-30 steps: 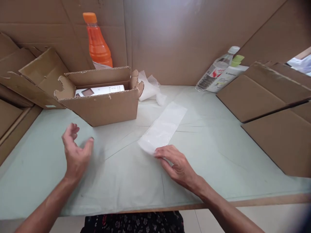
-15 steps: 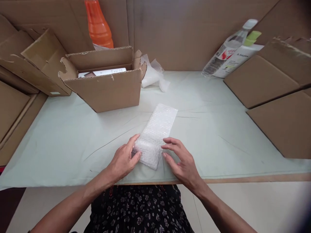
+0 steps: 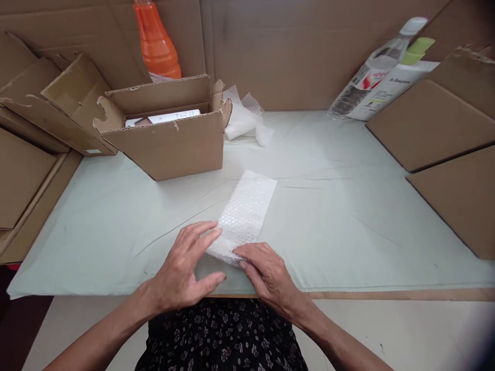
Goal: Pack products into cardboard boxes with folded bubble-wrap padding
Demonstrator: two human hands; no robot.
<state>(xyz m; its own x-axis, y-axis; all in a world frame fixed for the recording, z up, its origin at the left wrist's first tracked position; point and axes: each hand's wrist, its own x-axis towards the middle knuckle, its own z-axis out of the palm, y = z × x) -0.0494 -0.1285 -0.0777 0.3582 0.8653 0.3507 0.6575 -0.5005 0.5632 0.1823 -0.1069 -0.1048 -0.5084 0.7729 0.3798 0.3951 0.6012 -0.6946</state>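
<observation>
Bubble wrap [image 3: 249, 206]: on table [image 3: 332, 221], nearer the front edge than open carton [image 3: 185, 154] | right hand [image 3: 268, 273]: grip pinching its near end, spread half a second ago | left hand [image 3: 183, 270]: grip spread, fingertips at its left edge, thumb now off it

Apparently "Dr." on the white tube [image 3: 394, 88]

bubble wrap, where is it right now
In the head view, the bubble wrap lies near the centre, below and right of the open cardboard box, its near end between the left hand and right hand.
</observation>
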